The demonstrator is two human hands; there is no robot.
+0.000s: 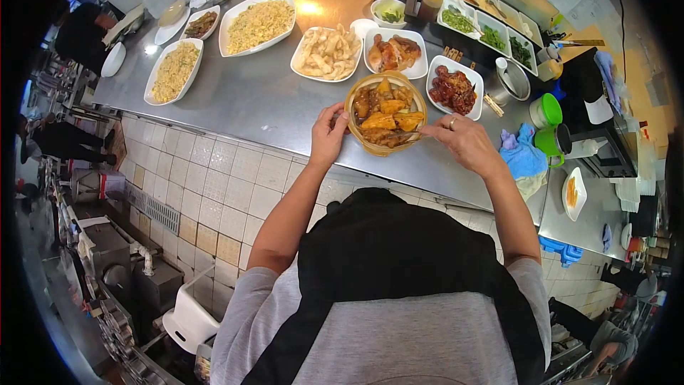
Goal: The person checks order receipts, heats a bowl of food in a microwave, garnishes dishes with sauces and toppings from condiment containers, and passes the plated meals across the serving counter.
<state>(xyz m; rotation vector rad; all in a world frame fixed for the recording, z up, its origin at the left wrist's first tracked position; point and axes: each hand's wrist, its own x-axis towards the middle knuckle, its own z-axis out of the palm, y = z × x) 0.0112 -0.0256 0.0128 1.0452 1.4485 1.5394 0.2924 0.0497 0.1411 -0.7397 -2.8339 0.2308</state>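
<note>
L hand [330, 134] on rnd pot [370, 147] w/ glossy chunks [392, 107].

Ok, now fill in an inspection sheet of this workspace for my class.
Surface: long grey stainless-steel counter, small whitish mark near the front edge.
Job's things: round tan bowl of glossy orange-brown food.
Clutter: crumpled light-blue cloth beside lime-green containers.
Hands: left hand touches the bowl's left rim; right hand at its right edge, grip unclear.
Cables: thin black cord at the right-hand wall.
Surroundings: pale tiled floor, grey floor grate, dark-clothed person at far left.
</note>
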